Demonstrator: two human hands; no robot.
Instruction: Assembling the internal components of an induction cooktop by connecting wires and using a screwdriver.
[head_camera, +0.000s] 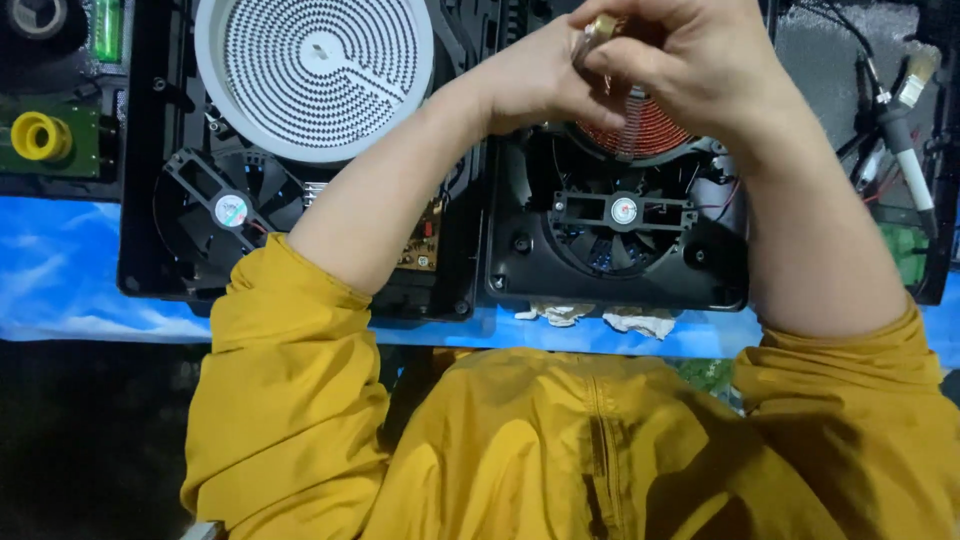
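Observation:
My left hand (535, 80) and my right hand (690, 55) meet at the top of the view, above an opened black cooktop housing (500, 270). Between their fingertips they pinch a small brass-coloured part (600, 25); its exact shape is hidden by the fingers. Directly below the hands lies a copper induction coil (650, 130), with a black cooling fan (622, 215) in front of it. To the left sits a white round heating element (315, 70) with a second fan (232, 210) below it. Both sleeves are mustard yellow.
A paintbrush (905, 120) and wires lie at the right edge. A yellow ring (38, 135) on a green board sits far left. The bench has a blue cover (60, 270). Crumpled white paper (640, 322) lies at the housing's near edge.

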